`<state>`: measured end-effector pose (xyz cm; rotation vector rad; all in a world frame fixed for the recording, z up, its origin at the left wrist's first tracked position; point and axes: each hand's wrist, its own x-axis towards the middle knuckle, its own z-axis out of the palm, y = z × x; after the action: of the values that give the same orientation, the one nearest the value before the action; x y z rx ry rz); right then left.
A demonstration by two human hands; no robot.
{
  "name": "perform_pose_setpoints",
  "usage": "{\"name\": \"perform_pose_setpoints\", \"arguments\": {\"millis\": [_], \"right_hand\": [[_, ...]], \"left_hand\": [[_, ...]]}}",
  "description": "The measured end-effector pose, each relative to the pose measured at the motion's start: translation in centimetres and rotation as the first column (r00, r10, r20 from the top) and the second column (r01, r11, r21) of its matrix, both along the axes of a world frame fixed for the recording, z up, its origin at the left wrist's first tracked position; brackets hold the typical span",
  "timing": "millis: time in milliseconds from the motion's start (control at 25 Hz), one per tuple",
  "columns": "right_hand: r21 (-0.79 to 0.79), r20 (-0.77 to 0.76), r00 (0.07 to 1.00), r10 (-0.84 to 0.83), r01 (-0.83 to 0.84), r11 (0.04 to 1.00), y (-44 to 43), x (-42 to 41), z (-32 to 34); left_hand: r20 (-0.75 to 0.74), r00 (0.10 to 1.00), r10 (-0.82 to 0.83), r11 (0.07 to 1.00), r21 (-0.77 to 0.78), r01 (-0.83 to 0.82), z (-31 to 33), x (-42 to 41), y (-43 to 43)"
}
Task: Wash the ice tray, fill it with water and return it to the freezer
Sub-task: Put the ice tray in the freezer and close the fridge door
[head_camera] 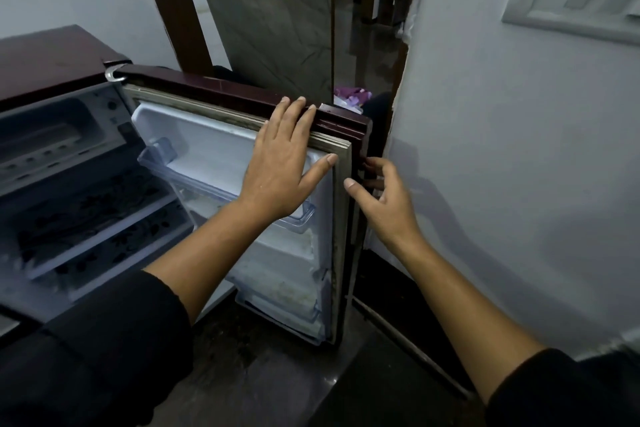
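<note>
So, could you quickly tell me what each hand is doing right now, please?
Left hand: open, flat on the fridge door, fingers over its top edge.
Right hand: open, fingers curled at the door's outer edge, holding nothing.

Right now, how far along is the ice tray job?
Hard to say what is done: no ice tray shows anywhere in this view. In hand: the fridge door stands wide open, the left hand lies flat on its inner top edge, and the right hand reaches around its outer edge. Both hands are empty. Whether the tray already sits in the freezer compartment cannot be told. Left at least: shutting the door.
</note>
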<state>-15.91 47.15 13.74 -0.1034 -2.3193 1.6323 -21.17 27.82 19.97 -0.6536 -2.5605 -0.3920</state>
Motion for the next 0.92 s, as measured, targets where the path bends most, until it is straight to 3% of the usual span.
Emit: {"name": "perform_pose_setpoints", "arguments": {"millis": [320,480,680,920], "right_hand": [[-0.224,-0.106,0.994,-0.001,-0.023,0.974,-4.7,5.1,2.6],[-0.137,0.009,0.986,0.165,-0.163,0.977,-8.6,5.1,5.0],[-0.071,0.312,0.819,0.482,-0.485,0.871,-15.7,5.6,4.8],[-0.051,0.426,0.648,0.632,-0.680,0.731,-24.5,6.6,3.5]], "left_hand": [[0.003,0.997,-0.072,0.984,0.165,0.071,-0.9,9.1,-8.9],[0.050,0.996,-0.070,0.973,0.226,0.057,-1.3,13.5,-14.3],[0.099,0.994,-0.039,0.946,0.324,0.005,-2.5,18.6,-21.1],[0.175,0.977,0.118,0.904,0.388,-0.179,-4.7,23.6,-28.3]]}}
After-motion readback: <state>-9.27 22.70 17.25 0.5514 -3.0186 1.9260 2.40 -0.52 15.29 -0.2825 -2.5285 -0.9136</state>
